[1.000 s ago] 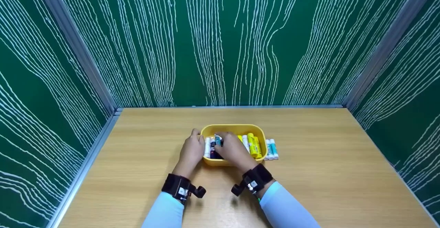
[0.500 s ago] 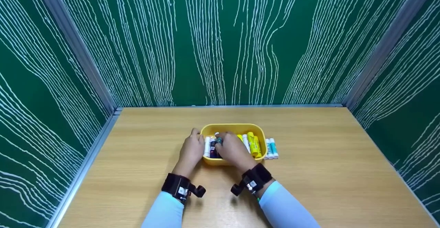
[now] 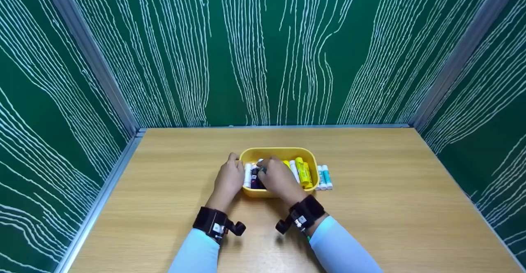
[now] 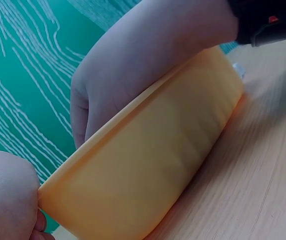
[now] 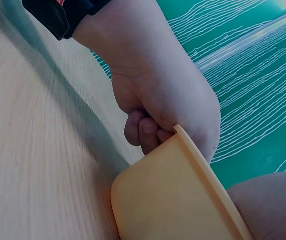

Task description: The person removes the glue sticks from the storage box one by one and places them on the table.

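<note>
A yellow plastic tub [image 3: 280,195] holds several glue sticks: white ones [image 3: 247,175] at its left, dark ones [image 3: 254,178] beside them, and yellow ones [image 3: 303,172] at its right. My left hand [image 3: 231,177] grips the tub's left end, fingers curled against the outside and the rim. Reaching over the near rim, my right hand [image 3: 281,179] is down inside the tub. Its thumb and fingers pinch a small teal-topped glue stick [image 3: 262,169], mostly covered by the hand. Both wrist views show the tub's outer wall [image 4: 133,170], which hides the glue sticks and the right fingertips.
Just right of the tub, a few white-and-teal glue sticks [image 3: 325,177] lie side by side on the wooden table [image 3: 390,207]. Green panels [image 3: 279,59] with white wavy lines enclose the table at the back and both sides.
My right hand's teal glue stick has tilted and sunk lower among the dark ones, so less of it shows. The left hand and the tub have stayed in place.
</note>
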`<state>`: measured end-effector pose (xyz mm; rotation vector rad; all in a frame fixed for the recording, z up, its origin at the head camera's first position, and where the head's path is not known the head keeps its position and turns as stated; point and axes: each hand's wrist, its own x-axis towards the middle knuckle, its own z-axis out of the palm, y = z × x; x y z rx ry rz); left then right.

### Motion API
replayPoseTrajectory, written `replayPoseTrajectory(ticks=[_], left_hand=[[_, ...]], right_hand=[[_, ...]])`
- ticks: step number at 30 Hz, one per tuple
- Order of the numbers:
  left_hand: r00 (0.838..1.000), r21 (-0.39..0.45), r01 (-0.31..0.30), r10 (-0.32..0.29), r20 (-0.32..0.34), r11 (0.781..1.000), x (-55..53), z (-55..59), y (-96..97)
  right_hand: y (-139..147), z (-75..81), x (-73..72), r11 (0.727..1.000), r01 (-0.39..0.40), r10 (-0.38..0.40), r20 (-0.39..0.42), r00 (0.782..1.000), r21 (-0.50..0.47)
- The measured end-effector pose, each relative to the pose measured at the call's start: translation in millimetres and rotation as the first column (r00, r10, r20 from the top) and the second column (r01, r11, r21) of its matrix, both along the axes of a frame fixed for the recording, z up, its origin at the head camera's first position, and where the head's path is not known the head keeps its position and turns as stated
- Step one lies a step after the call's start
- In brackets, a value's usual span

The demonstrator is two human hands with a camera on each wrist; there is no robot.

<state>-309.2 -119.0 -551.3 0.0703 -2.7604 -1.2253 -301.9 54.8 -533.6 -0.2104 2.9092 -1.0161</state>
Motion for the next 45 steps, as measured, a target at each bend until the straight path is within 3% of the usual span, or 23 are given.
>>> replayPoseTrajectory(ticks=[13, 23, 33, 37, 45], left_hand=[[0.999, 0.025, 0.01, -0.011, 0.034, 1.0, 0.1, 5.1, 3.3], [1.0, -0.014, 0.024, -0.024, 0.003, 1.0, -1.8, 2.5, 5.4], [0.998, -0.004, 0.005, -0.005, 0.055, 1.0, -1.0, 5.0, 6.5], [0.998, -0.007, 0.003, -0.003, 0.06, 1.0, -0.4, 6.5, 5.5], [0.998, 0.005, -0.008, 0.007, 0.068, 1.0, 1.4, 4.9, 2.8]], right_hand=[[3.8, 5.5, 0.0, 0.998, 0.008, -0.007, 0.012, 1.0, -0.059], [8.3, 11.4, -1.5, 0.993, 0.002, -0.001, 0.005, 1.0, -0.12], [23.8, 28.8, -0.9, 0.975, 0.022, -0.017, 0.025, 1.0, -0.222], [32.4, 37.7, -2.8, 0.973, 0.016, -0.017, 0.0, 1.0, -0.23], [49.4, 48.3, -3.7, 0.968, 0.016, -0.01, 0.024, 1.0, -0.251]])
